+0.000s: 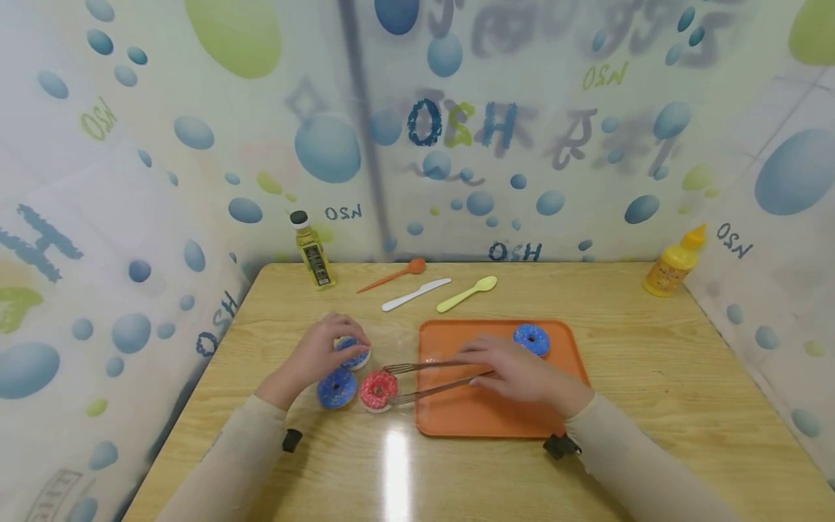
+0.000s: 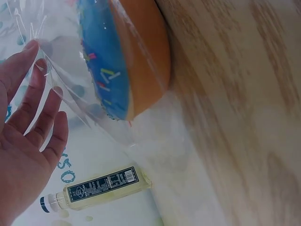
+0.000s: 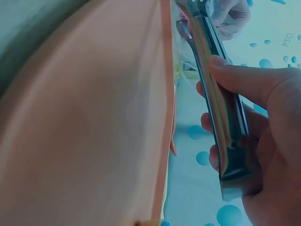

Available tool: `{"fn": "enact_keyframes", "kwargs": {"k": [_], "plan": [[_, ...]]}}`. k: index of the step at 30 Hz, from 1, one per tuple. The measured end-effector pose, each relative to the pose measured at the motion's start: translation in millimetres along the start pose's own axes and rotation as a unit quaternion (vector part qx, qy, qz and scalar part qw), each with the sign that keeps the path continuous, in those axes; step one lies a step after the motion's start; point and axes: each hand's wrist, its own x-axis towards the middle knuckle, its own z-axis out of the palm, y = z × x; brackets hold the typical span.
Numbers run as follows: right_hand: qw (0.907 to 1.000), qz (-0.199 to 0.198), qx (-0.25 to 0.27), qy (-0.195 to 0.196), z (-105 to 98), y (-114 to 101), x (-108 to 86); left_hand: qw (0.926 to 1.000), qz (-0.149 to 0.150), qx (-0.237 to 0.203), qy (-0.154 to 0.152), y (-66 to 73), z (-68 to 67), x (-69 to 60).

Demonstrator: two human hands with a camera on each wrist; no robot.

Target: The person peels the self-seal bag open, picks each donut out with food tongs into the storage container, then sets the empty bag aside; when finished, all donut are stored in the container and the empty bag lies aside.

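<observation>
- Closest to the head camera, a pale sleeve (image 1: 642, 460) leads to the right hand (image 1: 515, 366), whose thumb and fingers wrap the metal tongs (image 3: 223, 94), jaws apart
- On the table, left of the orange tray (image 1: 483, 417), sits the red donut (image 1: 369, 391), one tong tip by its upper right edge, the other by its lower right; firm contact cannot be told
- For a sound grip, both tips probably want to slide further round opposite sides before a light squeeze; an edge-only hold could let it twist out
- Thumb and fingertips of the left hand (image 1: 326, 348) pinch clear plastic film (image 2: 70, 70); keeping that edge raised should stop it snagging the tongs
- Crowding the red one's left are the front blue donut (image 1: 329, 391) and rear blue donut (image 1: 355, 357), easily nudged by a wide sweep
- Tongs cross the tray's left rim, so a low wrist could knock it; a third blue donut (image 1: 540, 341) lies towards its far right corner
- Farther back: oil bottle (image 1: 317, 261), orange spoon (image 1: 391, 277), white knife (image 1: 417, 293), yellow spoon (image 1: 464, 295), yellow squeeze bottle (image 1: 668, 272), all well apart from the tongs
</observation>
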Motion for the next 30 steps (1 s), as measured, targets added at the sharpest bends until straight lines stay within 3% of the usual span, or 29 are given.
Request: {"fn": "enact_keyframes", "kwargs": {"k": [9, 15, 20, 30], "plan": [[0.9975, 0.013, -0.026, 0.065, -8.0, 5.6, -28.8, 0.9999, -0.013, 0.000, -0.003, -2.5, 0.6, 0.1], [0.9942, 0.054, -0.006, 0.093, -13.9, 15.8, -54.1, 0.9997, -0.023, -0.001, -0.009, -4.0, -2.0, -1.8], [0.9903, 0.070, -0.019, 0.118, -20.4, 25.1, -72.5, 0.9997, -0.019, 0.002, -0.013, -3.9, -3.4, -1.6], [0.9864, 0.097, -0.028, 0.130, -27.8, 46.2, -96.1, 0.9995, -0.024, 0.004, -0.018, -2.8, -3.2, 0.4]]}}
